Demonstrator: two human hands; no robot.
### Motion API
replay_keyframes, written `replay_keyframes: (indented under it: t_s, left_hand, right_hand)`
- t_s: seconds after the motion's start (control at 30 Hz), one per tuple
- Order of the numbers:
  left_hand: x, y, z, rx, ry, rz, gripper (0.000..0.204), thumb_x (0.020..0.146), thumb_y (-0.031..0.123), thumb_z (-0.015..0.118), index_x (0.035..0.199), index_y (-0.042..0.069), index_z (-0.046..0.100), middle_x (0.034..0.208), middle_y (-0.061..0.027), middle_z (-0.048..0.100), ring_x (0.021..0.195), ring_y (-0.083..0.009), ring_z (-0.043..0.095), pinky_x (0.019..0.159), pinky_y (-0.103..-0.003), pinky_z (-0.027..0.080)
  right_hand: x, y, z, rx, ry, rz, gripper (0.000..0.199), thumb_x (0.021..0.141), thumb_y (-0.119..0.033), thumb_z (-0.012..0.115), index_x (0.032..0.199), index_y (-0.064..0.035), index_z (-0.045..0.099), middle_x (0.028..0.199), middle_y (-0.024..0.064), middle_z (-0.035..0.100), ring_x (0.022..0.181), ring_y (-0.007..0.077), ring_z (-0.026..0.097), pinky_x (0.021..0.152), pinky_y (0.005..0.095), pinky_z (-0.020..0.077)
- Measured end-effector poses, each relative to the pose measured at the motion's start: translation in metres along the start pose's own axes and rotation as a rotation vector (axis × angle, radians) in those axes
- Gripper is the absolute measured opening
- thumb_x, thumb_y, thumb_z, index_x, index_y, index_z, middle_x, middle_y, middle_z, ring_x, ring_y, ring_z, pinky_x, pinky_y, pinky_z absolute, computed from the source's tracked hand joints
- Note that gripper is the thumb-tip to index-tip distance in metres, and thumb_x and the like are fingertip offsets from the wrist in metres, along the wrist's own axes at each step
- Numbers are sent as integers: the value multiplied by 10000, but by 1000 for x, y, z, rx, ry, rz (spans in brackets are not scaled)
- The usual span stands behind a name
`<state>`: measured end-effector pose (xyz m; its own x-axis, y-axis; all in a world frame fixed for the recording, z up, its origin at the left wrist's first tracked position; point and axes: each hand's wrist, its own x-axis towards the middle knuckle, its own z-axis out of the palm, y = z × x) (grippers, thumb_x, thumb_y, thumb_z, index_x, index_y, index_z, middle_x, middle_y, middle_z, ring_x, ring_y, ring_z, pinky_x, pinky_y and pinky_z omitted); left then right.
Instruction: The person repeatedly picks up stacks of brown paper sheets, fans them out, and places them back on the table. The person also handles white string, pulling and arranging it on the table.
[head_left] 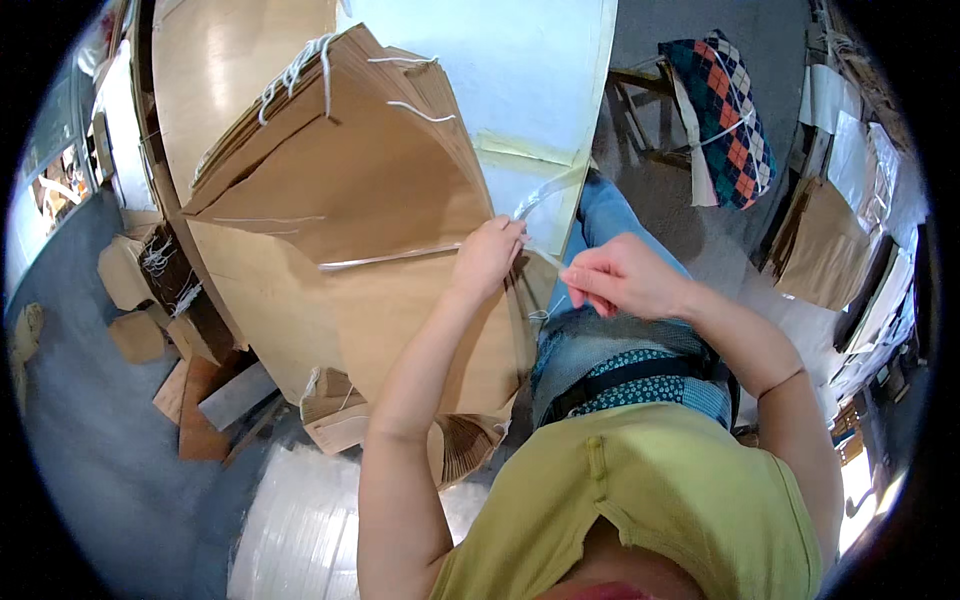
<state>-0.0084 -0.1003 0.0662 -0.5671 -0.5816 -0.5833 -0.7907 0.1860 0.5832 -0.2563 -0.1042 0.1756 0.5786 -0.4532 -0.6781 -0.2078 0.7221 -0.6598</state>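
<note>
A thick stack of brown paper bags (400, 190) lies on the table in front of me, white cord handles (300, 75) showing at its far end. A pale, shiny strip (390, 257) runs across the top bag to the stack's right edge. There my left hand (487, 258) presses down with its fingers closed around the strip; the fingertips are partly hidden. To the right, my right hand (625, 278) is closed in a pinch on an end of the strip, held taut off the edge. Another length of the strip loops away beyond my left hand.
The table has a pale blue-white top (540, 70) and a brown sheet (240, 60) at left. A stool with a checked cushion (725, 120) stands at far right. Cardboard pieces (200, 400) lie on the floor at left. More brown bags (825, 245) stand at right.
</note>
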Motion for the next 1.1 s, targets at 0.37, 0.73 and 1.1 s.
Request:
replay_keyframes:
  t_s: [0.37, 0.73, 1.1]
  left_hand:
    - [4, -9, -14, -195, -67, 18, 159, 921, 177, 552, 960, 34, 611, 887, -142, 586, 871, -341, 578, 764, -405, 472]
    - [27, -7, -34, -695, -387, -263, 276, 978, 214, 491, 847, 17, 634, 817, -48, 626, 747, -171, 562, 709, -309, 459]
    - [-1, 40, -24, 357, -30, 0, 209, 894, 180, 576, 856, -15, 643, 982, -169, 644, 835, -309, 617, 673, -379, 500]
  right_hand:
    - [30, 18, -57, 582, -278, -138, 506, 1019, -410, 340, 1102, -20, 652, 982, 90, 671, 800, 166, 624, 642, 276, 539]
    - [108, 124, 5, -678, 322, -228, 206, 880, -299, 559, 878, -144, 694, 792, 113, 666, 779, 309, 651, 666, 420, 523]
    - [109, 147, 51, -460, 247, -238, 410, 882, -456, 581, 959, -65, 672, 791, 100, 680, 720, 269, 660, 635, 389, 514]
